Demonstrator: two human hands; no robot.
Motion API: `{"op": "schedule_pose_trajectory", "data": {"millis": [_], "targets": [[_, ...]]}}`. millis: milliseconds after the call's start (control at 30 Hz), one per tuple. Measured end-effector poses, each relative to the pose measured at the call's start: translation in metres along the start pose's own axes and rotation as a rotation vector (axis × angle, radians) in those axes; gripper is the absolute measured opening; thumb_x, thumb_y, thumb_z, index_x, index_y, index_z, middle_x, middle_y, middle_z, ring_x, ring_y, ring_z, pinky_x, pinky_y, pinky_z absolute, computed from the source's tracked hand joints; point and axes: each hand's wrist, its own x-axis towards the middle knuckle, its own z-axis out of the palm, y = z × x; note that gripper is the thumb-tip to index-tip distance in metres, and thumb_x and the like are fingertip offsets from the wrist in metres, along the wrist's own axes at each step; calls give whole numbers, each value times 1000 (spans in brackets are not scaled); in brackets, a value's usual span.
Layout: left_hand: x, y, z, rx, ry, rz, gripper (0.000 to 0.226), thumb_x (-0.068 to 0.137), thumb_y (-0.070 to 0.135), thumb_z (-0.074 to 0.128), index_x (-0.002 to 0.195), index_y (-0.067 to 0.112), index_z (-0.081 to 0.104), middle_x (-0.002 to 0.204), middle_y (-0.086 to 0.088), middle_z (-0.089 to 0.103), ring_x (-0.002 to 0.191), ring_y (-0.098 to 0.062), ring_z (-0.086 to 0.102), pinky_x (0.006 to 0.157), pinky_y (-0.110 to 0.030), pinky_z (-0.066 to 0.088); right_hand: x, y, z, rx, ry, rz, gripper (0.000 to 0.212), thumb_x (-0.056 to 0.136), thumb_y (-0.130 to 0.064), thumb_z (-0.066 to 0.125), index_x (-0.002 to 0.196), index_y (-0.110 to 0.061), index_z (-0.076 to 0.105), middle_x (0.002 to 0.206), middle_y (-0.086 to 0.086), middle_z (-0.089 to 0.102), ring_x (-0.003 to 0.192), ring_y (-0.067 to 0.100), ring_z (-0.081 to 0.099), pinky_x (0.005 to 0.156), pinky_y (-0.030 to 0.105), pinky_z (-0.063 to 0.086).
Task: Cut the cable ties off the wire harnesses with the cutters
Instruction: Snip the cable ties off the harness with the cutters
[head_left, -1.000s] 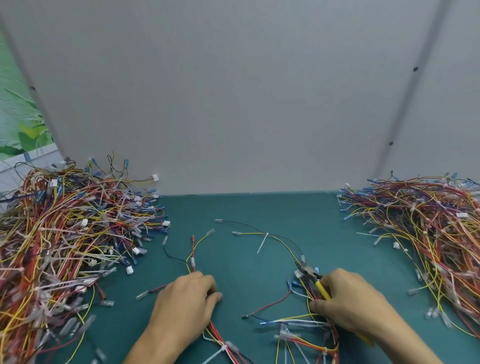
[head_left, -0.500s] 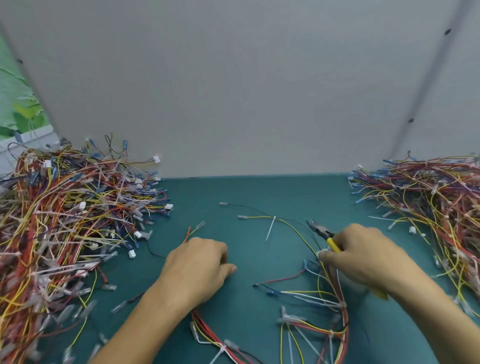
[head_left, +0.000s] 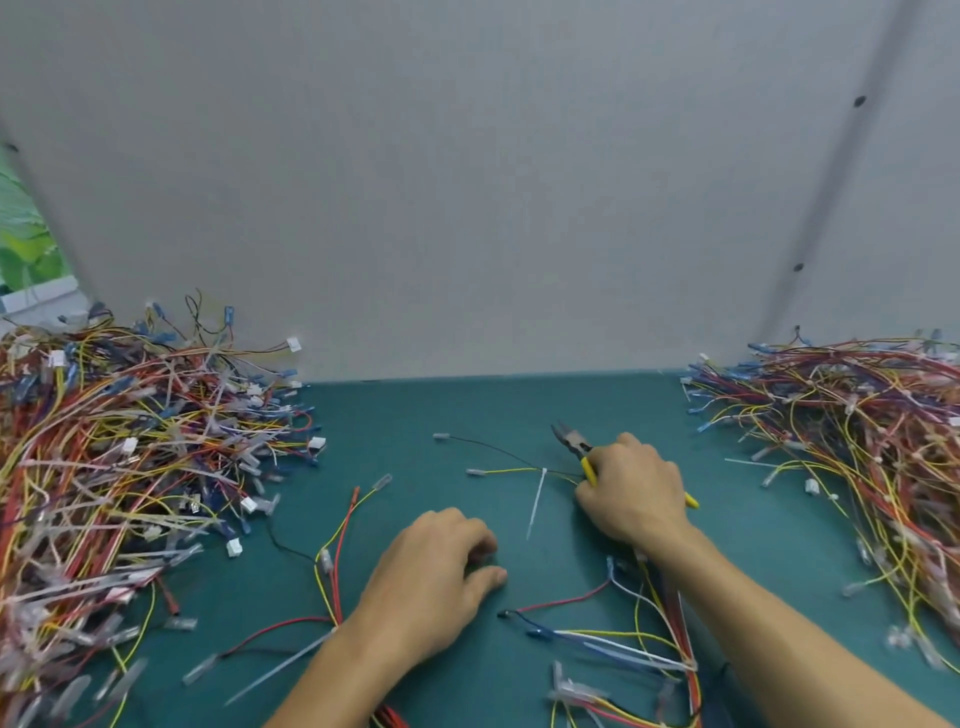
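Note:
My right hand (head_left: 631, 491) grips the yellow-handled cutters (head_left: 574, 442), whose dark jaws point up and left, slightly parted, over the green mat. Just below the jaws lies a thin yellow-and-black harness (head_left: 511, 470) bound by a white cable tie (head_left: 537, 499) whose tail hangs toward me. My left hand (head_left: 434, 577) rests knuckles-up on the mat with fingers curled under; whether it holds anything is hidden. A red-and-yellow harness (head_left: 337, 551) with a pale tie (head_left: 283, 665) runs beneath my left wrist. More harnesses (head_left: 649, 644) lie under my right forearm.
A big heap of tied harnesses (head_left: 119, 478) fills the left side of the green mat (head_left: 415, 415), and another heap (head_left: 852, 452) fills the right. A grey wall panel (head_left: 467, 182) stands close behind the mat.
My right hand has carried the cutters up and away from me, toward the yellow-and-black harness. My left hand has slid forward and right, off the red-and-yellow harness. The view has tilted down.

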Motion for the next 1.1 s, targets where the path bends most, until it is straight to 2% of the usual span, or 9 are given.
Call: {"op": "schedule_pose_trajectory", "data": {"millis": [200,300,400,500,567,633,767,900,1100], "targets": [[-29,10,-34,37,-401,78,47,68,73,55,89,31,57,88,16,54,87,-1,51,83,-28,45,0,37,-19,61,-66,319,30,89,-33,50,106,-11,60,119,13,52,112,36,53,92,44,41],[-54,3,-44,36,-563,202,25,82,49,53,105,40,53,100,16,48,92,2,42,89,-24,38,-9,61,-44,43,-91,255,34,85,-45,57,76,-13,49,101,13,54,98,34,57,89,45,48],[-72,2,-31,223,-335,402,13,85,42,44,81,42,57,83,19,44,71,7,39,71,-12,33,-32,74,-64,-33,-215,184,52,83,-54,60,58,-22,27,69,3,44,76,26,52,73,34,47],[-76,2,-27,159,-233,387,12,90,36,45,80,42,49,75,19,44,70,5,42,69,-18,25,-57,71,-64,-6,-398,189,57,74,-69,63,61,-19,39,64,-2,48,68,21,53,62,29,41],[-69,-5,-35,209,-315,446,11,87,43,45,87,42,56,86,18,49,80,6,45,66,-12,27,-66,65,-57,36,-453,188,57,68,-67,67,62,-14,46,64,-2,52,63,19,53,58,27,39],[-63,-9,-47,221,-330,370,12,85,48,57,92,39,59,90,18,53,83,5,50,65,-16,45,-69,60,-48,115,-396,207,48,66,-55,68,61,-12,48,62,0,51,64,23,53,57,27,38],[-51,-19,-50,258,15,83,26,59,29,90,70,34,67,71,17,59,64,-9,61,43,-24,48,-63,59,-39,438,-45,415,30,73,-33,64,60,-6,60,55,7,56,66,31,57,60,31,46],[-47,-26,-35,310,70,-89,9,89,40,62,92,34,67,92,17,59,92,-7,56,72,-23,43,-67,58,-30,268,52,422,28,72,-32,59,59,-8,59,62,5,58,66,29,56,64,32,45],[-49,-29,-32,270,73,-115,14,91,39,58,97,35,69,96,18,58,96,-9,53,79,-24,36,-69,58,-24,158,28,377,29,76,-36,56,60,-12,55,76,4,58,75,30,56,77,35,46]]}}
